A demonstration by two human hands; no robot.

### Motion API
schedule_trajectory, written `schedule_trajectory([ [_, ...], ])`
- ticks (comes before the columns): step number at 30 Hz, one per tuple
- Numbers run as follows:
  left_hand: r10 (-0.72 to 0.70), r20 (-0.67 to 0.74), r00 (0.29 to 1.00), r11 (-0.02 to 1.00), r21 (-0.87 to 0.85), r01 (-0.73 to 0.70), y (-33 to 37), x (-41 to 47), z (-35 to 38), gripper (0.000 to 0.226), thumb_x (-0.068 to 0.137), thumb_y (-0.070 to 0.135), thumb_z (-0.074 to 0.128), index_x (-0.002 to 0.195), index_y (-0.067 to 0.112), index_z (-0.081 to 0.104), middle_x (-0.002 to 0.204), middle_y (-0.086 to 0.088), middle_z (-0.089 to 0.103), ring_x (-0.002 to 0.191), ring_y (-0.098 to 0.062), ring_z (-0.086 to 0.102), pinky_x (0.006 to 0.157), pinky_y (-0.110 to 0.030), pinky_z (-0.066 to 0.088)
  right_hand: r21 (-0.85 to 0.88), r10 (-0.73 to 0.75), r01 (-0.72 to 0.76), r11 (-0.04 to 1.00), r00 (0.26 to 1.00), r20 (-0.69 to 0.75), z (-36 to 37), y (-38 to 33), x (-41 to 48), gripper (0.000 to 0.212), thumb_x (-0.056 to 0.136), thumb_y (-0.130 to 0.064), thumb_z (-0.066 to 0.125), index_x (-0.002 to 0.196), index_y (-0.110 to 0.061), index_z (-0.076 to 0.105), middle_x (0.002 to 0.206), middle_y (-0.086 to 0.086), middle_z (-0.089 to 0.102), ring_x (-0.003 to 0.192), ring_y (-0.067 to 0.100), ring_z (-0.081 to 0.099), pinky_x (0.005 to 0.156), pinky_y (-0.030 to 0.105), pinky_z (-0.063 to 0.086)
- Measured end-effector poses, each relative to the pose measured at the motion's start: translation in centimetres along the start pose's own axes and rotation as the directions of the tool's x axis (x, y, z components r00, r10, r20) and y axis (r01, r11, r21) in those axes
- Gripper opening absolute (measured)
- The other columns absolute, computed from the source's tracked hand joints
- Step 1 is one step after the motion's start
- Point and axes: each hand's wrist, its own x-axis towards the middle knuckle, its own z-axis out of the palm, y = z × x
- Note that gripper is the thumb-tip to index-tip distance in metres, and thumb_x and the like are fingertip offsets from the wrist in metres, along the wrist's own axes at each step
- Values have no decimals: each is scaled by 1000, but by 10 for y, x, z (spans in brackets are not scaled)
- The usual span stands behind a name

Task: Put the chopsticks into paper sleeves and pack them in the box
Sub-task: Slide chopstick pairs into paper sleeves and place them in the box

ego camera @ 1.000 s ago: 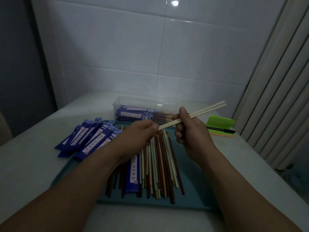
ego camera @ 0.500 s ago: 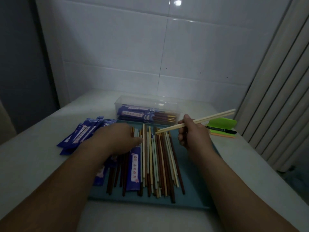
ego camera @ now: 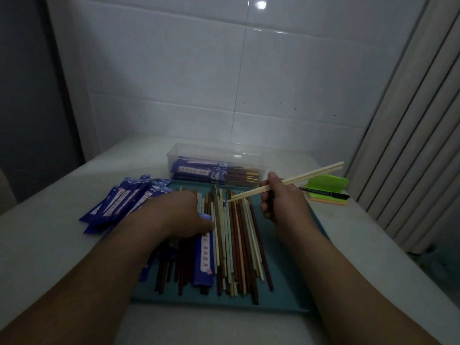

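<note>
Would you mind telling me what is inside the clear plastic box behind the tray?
The clear box holds blue paper sleeves lying lengthwise, with brown chopstick ends sticking out on their right. The top layer covers whatever lies beneath, so the count cannot be told.

Two bare arms show, each ending in a bare hand. The left hand (ego camera: 181,217) is seen from the back, wide and smooth. The right hand (ego camera: 282,204) shows its knuckles and the sides of its fingers (ego camera: 265,210). The left forearm (ego camera: 99,282) and the right forearm (ego camera: 336,282) are bare from the wrist as far as can be seen. It is dim, so small marks cannot be made out.
</note>
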Motion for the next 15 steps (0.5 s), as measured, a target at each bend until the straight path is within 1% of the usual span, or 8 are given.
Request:
schedule_trajectory([
  [4,9,-2,1000,1000,19,-9,0,-2,0,43,90,62,65,84,20,62,80,3,66,70,-10,65,59,-27,50,-14,-4,4,1000,1000,1,1,-1,-1,34,107,-35,51,99,-6,66,58,-1,56,45,12,50,42,24,38],
  [7,33,-1,999,999,-11,-33,3,-1,3,39,93,53,64,84,15,65,81,-2,69,71,-14,67,66,-30,57,-3,-3,3,1000,1000,6,2,0,-1,32,107,-35,51,96,-8,65,57,-1,55,44,12,50,41,23,37],
  [9,47,-11,999,997,-69,-47,6,-3,3,36,93,45,65,79,12,68,75,-2,68,65,-13,65,61,-27,54,-5,-7,7,1000,1000,9,2,0,-1,32,107,-35,51,95,-9,65,57,-1,56,44,12,49,42,22,37],
  [10,48,-21,999,993,-107,-50,6,-3,2,36,93,42,65,75,11,68,70,-3,66,60,-12,62,56,-26,50,-5,-9,9,1000,1000,10,2,1,-1,32,107,-35,51,95,-9,65,57,-1,56,45,13,50,42,22,37],
  [12,43,-62,997,974,-220,-56,7,-5,-2,40,96,39,62,76,5,67,69,-10,64,57,-14,57,56,-26,44,-1,-7,7,1000,1000,8,1,1,-1,32,107,-35,51,96,-9,65,58,-1,56,45,13,50,42,23,37],
  [13,39,-83,996,944,-322,-64,7,-6,-5,40,99,38,60,84,1,67,75,-14,68,61,-17,61,62,-28,48,3,-2,2,1000,1000,6,1,1,0,32,107,-35,51,96,-9,66,58,0,56,45,13,50,42,24,37],
  [14,36,-80,996,875,-478,-70,8,-7,-8,37,102,34,57,95,-1,66,82,-17,72,67,-21,67,70,-32,54,12,5,-5,1000,1000,4,1,0,1,32,107,-35,51,95,-9,66,59,0,56,45,13,50,42,24,37],
  [15,40,-54,998,761,-645,-65,10,-9,-10,31,105,28,53,103,-2,63,85,-17,75,73,-26,73,76,-38,59,24,12,-12,1000,1000,2,-1,0,1,32,107,-35,51,94,-10,66,59,1,55,45,13,50,42,23,37],
])
